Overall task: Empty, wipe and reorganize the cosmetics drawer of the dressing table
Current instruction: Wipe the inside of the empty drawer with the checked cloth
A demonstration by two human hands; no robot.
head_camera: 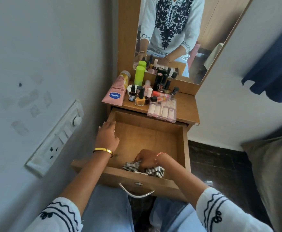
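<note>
Inside drawer [162, 131], near front wall: your right hand [146, 159] clenched on black-and-white checked cloth [155, 170], cloth bunched under and just in front of fingers, pressed on drawer floor. Your left hand [107, 136] released, fingers spread, resting on drawer's left rim, well apart from cloth. Drawer pulled out, otherwise bare. On tabletop [185, 106] behind: pink Vaseline tube [116, 93], green bottle [139, 76], nail polish bottles [142, 96], clear compartment box [163, 109].
</note>
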